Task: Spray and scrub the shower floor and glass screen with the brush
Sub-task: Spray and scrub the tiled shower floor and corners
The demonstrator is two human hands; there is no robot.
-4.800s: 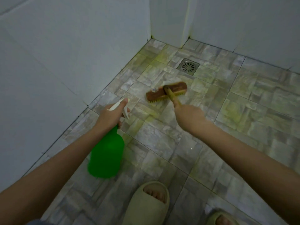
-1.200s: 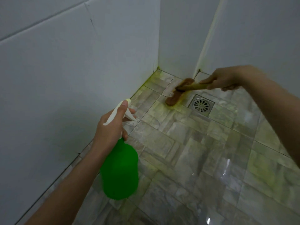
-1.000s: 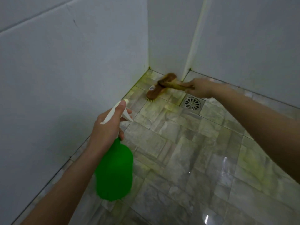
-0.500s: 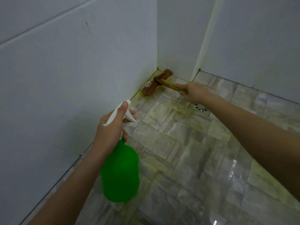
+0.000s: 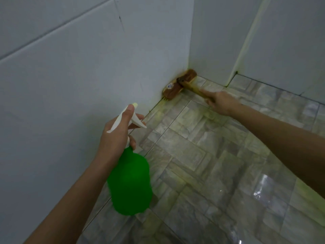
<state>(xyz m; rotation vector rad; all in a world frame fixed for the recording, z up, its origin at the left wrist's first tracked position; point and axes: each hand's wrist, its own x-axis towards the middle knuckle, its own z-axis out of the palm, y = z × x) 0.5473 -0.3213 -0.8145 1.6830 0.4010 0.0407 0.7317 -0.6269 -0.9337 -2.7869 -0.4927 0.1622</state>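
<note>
Brush moved from the drain into the wall corner | right hand grips its handle, left hand grips green spray bottle | floor wet, mid-scrub; glass screen apparently still untouched

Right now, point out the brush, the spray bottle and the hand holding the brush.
brush [image 5: 174, 90], head view, brown wooden back of its head.
spray bottle [image 5: 130, 182], head view, middle of the green body.
right hand [image 5: 222, 104], head view, back of the hand.
</note>
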